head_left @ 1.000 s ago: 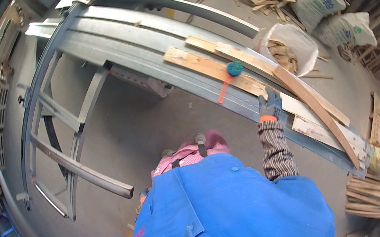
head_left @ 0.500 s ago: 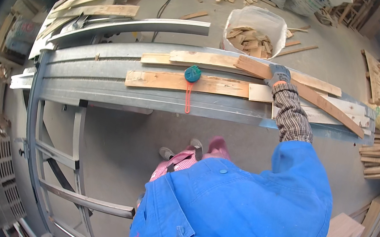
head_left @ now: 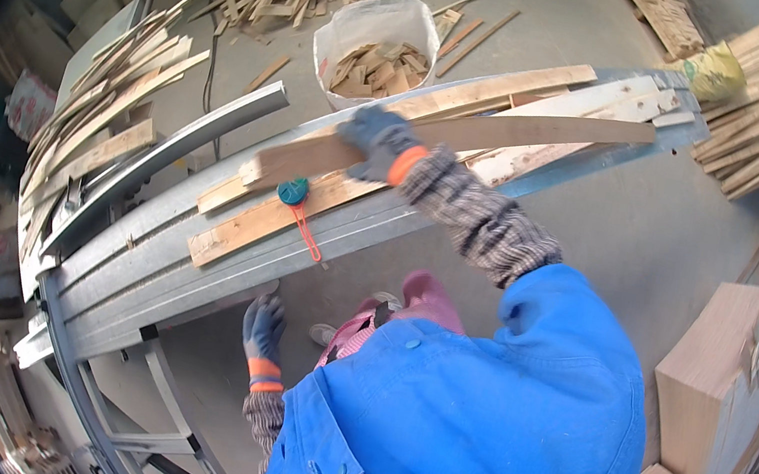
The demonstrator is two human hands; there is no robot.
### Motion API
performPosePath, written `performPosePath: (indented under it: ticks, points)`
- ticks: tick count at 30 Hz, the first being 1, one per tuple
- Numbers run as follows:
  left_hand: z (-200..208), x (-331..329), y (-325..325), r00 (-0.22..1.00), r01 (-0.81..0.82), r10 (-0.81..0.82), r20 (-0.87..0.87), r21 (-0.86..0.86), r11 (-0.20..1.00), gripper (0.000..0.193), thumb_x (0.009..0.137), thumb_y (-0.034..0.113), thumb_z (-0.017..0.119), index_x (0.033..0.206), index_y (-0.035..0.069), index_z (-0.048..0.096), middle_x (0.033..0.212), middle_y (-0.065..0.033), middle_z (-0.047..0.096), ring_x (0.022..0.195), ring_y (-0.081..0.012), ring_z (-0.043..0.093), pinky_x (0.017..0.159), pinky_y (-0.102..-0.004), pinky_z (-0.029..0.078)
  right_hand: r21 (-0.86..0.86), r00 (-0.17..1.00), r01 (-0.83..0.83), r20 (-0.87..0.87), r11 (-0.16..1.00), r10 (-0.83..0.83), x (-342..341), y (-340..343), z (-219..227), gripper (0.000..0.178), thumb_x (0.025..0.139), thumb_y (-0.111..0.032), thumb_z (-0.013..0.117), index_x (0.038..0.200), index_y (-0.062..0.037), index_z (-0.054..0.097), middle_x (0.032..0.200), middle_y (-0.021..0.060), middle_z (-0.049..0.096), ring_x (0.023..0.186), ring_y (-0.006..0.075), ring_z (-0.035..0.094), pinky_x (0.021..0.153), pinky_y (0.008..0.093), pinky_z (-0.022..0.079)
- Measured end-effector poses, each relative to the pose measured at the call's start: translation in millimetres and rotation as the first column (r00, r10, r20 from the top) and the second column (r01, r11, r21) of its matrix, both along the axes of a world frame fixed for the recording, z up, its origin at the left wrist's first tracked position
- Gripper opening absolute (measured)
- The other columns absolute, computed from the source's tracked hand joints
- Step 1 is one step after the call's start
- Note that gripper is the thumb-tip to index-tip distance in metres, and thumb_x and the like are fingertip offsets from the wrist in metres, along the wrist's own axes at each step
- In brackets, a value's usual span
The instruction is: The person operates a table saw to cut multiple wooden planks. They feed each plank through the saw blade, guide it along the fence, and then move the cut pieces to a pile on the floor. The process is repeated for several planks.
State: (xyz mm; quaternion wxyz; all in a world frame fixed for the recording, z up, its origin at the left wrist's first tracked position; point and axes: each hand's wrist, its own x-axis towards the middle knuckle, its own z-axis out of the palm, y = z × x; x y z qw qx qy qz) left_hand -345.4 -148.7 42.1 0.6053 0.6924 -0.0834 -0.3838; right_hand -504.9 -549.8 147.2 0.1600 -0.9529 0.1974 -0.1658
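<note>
1. Along the metal bench point(head_left: 140, 271), pale planks point(head_left: 243, 235) are lying lengthwise.
2. Beyond the bench, a white sack point(head_left: 327, 55) is holding wood offcuts point(head_left: 383, 73).
3. Over the bench, a brown board point(head_left: 551, 130) is slanting across the planks, fingers of our right hand point(head_left: 376, 143) holding it.
4. Before the bench's near edge, our left hand point(head_left: 263, 326) is hovering, fingers nearly together.
5. On the bench, a teal tape measure point(head_left: 293, 189) is lying.

From my station I see a bright blue work top point(head_left: 493, 399) with stitched seams and round blue buttons point(head_left: 411, 343). Below its short blue sleeve, a dark-and-pale striped undersleeve point(head_left: 483, 225) shows. My right hand point(head_left: 380, 144) and left hand point(head_left: 264, 326) wear grey-blue gloves with orange cuffs point(head_left: 265, 376). Pink legwear point(head_left: 431, 299) and a pale shoe point(head_left: 321, 333) appear lower down.
</note>
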Motion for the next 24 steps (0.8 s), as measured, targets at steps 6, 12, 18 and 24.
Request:
performPosePath:
  ticks: [6, 12, 18, 24]
  points:
    - [-13, -34, -126, 0.896, 0.187, -0.332, -0.295, -0.427, 0.885, 0.049, 0.094, 0.011, 0.056, 0.140, 0.007, 0.038, 0.129, -0.0074, 0.054, 0.110, -0.0215, 0.057, 0.090, -0.0358, 0.048, 0.093, 0.954, -0.193, -0.213, 0.977, 0.208, 101, 127, 54, 0.066, 0.060, -0.045, 0.079, 0.114, -0.0121, 0.060, 0.113, 0.0153, 0.057, 0.109, 0.0335, 0.055, 0.089, 0.0467, 0.047]
    - [-55, -29, -89, 0.668, -0.171, -0.275, -0.691, -0.503, 0.848, 0.040, 0.093, 0.010, 0.058, 0.132, 0.005, 0.047, 0.122, -0.0082, 0.058, 0.107, -0.0235, 0.059, 0.093, -0.0371, 0.050, 0.311, 0.856, -0.392, -0.221, 0.865, 0.468, 139, 186, 35, 0.086, 0.065, -0.066, 0.070, 0.121, -0.0025, 0.057, 0.118, 0.0206, 0.056, 0.109, 0.0392, 0.055, 0.094, 0.0483, 0.044]
    - [-31, -27, -58, 0.654, -0.356, -0.101, -0.750, -0.422, 0.834, 0.044, 0.091, 0.014, 0.063, 0.131, 0.004, 0.047, 0.126, -0.0114, 0.054, 0.112, -0.0263, 0.056, 0.101, -0.0407, 0.045, 0.232, 0.970, -0.075, -0.209, 0.970, 0.125, 18, 128, 48, 0.088, 0.069, -0.059, 0.074, 0.135, -0.0064, 0.050, 0.133, 0.0222, 0.051, 0.125, 0.0380, 0.047, 0.106, 0.0447, 0.037]
    - [34, -22, -46, 0.824, -0.401, 0.070, -0.562, -0.493, 0.772, 0.033, 0.090, 0.016, 0.065, 0.120, 0.007, 0.056, 0.108, -0.0062, 0.064, 0.099, -0.0218, 0.064, 0.091, -0.0378, 0.053, 0.556, 0.910, -0.025, -0.332, 0.831, 0.250, -56, 95, -22, 0.058, 0.073, -0.052, 0.074, 0.112, -0.0090, 0.067, 0.101, 0.0175, 0.069, 0.092, 0.0333, 0.065, 0.080, 0.0396, 0.049]
